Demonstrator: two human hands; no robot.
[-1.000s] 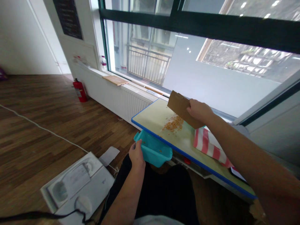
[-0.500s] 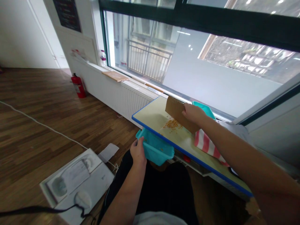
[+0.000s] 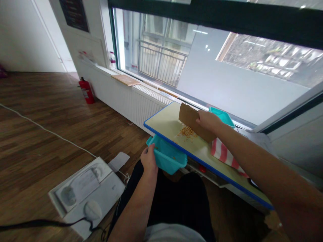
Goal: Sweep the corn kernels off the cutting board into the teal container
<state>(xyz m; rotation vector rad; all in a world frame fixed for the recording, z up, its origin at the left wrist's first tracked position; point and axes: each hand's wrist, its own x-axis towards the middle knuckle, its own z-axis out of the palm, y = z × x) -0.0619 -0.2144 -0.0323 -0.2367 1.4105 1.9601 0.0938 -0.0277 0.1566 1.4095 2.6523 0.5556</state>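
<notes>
My left hand [image 3: 149, 159] grips the left end of a turquoise plastic basket [image 3: 169, 160], held just below the near edge of the table [image 3: 164, 120]. A few small kernels lie inside the basket. On the pale yellow tabletop is a small heap of yellow kernels [image 3: 187, 131], perhaps corn or soybeans. My right hand [image 3: 207, 120] is closed on the top edge of a piece of brown cardboard [image 3: 189, 116], which stands on edge just behind the heap. Fingers on the cardboard's far side are hidden.
A second turquoise basket [image 3: 222, 117] sits by the window. A red-and-white striped cloth [image 3: 227, 154] lies on the table, right of the cardboard. A white foam box [image 3: 88, 198] rests on the floor at left, with a cable nearby. A fire extinguisher [image 3: 86, 90] stands by the radiator [image 3: 141, 106].
The view has shifted slightly. Both hands keep their holds, and the cardboard and kernel heap look nearly the same relative to the table.
</notes>
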